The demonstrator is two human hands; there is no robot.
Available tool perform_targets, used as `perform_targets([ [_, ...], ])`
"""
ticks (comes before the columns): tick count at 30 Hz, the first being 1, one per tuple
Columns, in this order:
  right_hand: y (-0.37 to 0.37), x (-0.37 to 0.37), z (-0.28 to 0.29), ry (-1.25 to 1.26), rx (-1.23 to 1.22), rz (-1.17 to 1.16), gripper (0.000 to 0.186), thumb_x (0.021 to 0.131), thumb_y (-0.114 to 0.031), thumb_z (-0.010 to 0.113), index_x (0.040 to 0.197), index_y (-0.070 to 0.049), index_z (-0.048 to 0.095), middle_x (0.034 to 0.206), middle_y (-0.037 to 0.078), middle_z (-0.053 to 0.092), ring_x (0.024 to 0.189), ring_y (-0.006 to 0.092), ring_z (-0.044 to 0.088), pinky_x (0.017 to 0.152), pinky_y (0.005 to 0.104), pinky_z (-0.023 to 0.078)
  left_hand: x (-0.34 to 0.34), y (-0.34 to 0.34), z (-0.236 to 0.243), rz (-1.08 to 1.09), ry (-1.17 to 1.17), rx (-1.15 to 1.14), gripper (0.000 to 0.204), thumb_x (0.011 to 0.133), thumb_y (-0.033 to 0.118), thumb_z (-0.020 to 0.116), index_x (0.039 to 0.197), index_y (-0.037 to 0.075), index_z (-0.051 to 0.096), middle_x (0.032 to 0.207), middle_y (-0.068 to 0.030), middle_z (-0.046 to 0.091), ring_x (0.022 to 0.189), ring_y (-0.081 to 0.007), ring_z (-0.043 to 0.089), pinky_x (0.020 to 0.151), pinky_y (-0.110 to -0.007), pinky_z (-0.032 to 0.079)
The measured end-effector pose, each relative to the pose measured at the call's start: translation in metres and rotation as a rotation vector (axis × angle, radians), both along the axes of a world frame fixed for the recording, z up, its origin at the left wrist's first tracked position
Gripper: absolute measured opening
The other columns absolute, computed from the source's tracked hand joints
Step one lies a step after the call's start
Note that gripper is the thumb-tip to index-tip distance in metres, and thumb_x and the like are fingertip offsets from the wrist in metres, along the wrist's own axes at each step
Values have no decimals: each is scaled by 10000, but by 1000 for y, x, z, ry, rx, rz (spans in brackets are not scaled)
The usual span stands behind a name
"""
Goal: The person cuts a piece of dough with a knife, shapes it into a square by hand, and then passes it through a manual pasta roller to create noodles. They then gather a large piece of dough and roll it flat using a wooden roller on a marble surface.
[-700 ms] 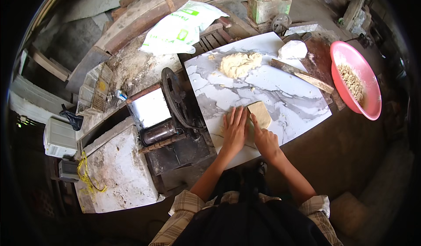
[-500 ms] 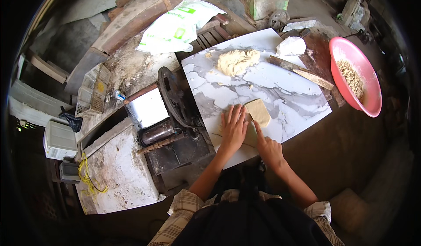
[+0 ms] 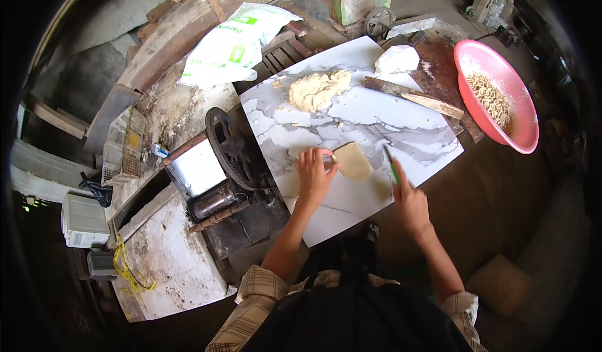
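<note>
A flat, pale piece of dough (image 3: pixel 353 162) with a rounded near end is at the near middle of the marble-patterned board (image 3: pixel 401 154). My left hand (image 3: pixel 315 175) pinches its left corner between thumb and fingers. A shadow along its near side suggests it is partly raised, though I cannot tell how much. To the right of it, my right hand (image 3: pixel 411 206) grips a green-handled knife (image 3: pixel 393 165), the blade pointing away from me over the board. Farther back on the board lies a rough lump of dough (image 3: pixel 320 90) with crumbs around it.
A hand-cranked roller machine (image 3: pixel 216 195) with a large wheel stands left of the board. At the right is a pink basin (image 3: pixel 533 123) of short dough strips. Wooden slats (image 3: pixel 414 96) and a white bag (image 3: pixel 397 59) lie along the far right edge; a white-green sack (image 3: pixel 232 48) sits behind.
My left hand has gone from lying flat beside the dough to pinching its corner. My right hand has moved right with the knife, away from the dough. The whole view has shifted slightly.
</note>
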State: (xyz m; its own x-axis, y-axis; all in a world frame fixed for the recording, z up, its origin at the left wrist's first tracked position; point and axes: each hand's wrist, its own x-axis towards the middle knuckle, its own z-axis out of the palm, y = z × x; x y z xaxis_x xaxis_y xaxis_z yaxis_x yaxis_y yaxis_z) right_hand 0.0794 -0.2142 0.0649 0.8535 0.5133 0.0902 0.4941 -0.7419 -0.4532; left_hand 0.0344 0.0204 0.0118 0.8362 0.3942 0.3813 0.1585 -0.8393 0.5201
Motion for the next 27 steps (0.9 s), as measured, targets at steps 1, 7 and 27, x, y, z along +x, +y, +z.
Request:
perform_targets([
  [1,5,19,-7,-21,3,-34,578,881,-116,514,1411,-190,296,851,210,637,673,404,608,587,485,495,2,2,-2,-30,-24,-41,333,709,186,741,957,104,535,975,-49,559,928,-271,499,809,-423,394],
  [7,37,94,-33,-119,26,-84,553,874,-142,496,1395,-145,314,873,212,616,742,397,617,657,495,499,10,-4,9,-104,-114,-276,253,713,67,714,864,62,510,748,-44,584,707,-199,578,653,-329,468],
  [27,205,167,-29,-24,319,140,178,791,-260,662,881,-137,570,860,-1,614,942,235,480,801,460,315,124,74,46,221,-311,-138,109,721,132,721,776,97,633,754,-41,647,797,-234,581,700,-360,472],
])
